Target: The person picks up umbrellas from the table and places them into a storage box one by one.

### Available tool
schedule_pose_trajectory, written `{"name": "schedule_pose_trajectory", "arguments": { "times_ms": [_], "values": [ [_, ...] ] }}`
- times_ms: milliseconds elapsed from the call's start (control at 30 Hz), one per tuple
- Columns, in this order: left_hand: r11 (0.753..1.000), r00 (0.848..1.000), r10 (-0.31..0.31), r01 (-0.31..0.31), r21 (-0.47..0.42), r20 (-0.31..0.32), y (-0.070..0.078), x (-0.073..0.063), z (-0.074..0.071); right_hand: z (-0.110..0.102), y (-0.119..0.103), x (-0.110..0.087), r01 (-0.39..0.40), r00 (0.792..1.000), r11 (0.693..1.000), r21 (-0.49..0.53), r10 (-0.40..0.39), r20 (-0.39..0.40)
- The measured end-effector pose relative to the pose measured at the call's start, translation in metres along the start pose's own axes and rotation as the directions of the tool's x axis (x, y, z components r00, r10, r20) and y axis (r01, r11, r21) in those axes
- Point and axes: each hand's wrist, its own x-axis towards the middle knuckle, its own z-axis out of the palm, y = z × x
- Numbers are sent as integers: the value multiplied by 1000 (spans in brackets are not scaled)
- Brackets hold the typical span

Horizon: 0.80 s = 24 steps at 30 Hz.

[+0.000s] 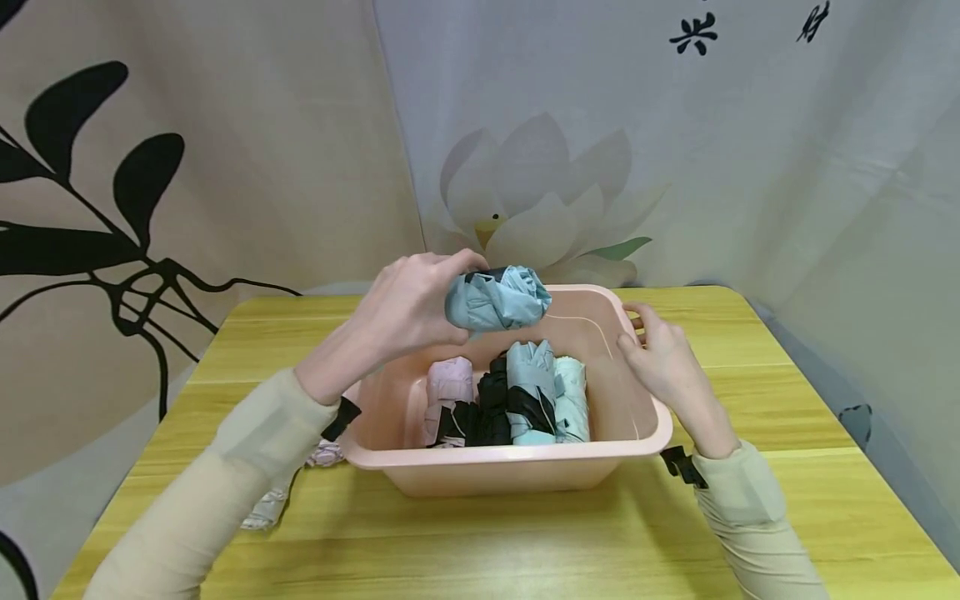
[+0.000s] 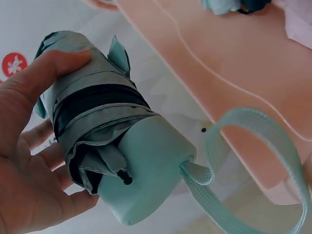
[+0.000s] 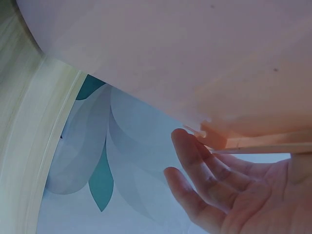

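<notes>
My left hand (image 1: pixel 408 304) grips a folded light teal umbrella (image 1: pixel 498 298) above the back left of a pink plastic basin (image 1: pixel 491 479). In the left wrist view, the umbrella's dark band, smooth handle (image 2: pixel 151 161) and looped wrist strap (image 2: pixel 292 170) show. My right hand (image 1: pixel 663 354) holds the basin's right rim, its fingers under the lip in the right wrist view. Inside the basin, rolled umbrellas lie side by side: a lilac one (image 1: pixel 450 383), a black one (image 1: pixel 492 404), a grey-blue one (image 1: pixel 530 371) and a mint one (image 1: pixel 572 396).
Left of the basin, partly hidden by my left forearm, a silvery rolled item (image 1: pixel 266 508) and a patterned one (image 1: pixel 325 454) lie on the wooden table (image 1: pixel 465 550). A printed cloth (image 1: pixel 675 167) hangs behind the table.
</notes>
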Motion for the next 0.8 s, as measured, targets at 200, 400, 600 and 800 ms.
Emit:
{"name": "schedule_pose_trajectory", "arguments": {
  "times_ms": [200, 400, 600, 800],
  "values": [
    [999, 995, 29, -32, 31, 97, -1, 5, 8, 1, 0, -1, 7, 1000, 1000, 1, -7, -9],
    [997, 982, 56, -64, 38, 178, 0, 9, 15, 2, -1, -2, -1, 1000, 1000, 3, 1, -6],
    [989, 953, 121, -140, 50, 277, -2, 16, 25, 3, 0, -2, -1, 1000, 1000, 4, 1, -7],
    [970, 902, 185, -231, 72, 391, -2, 21, 36, 5, 1, -3, 3, 1000, 1000, 5, -3, -12]
  ]
}}
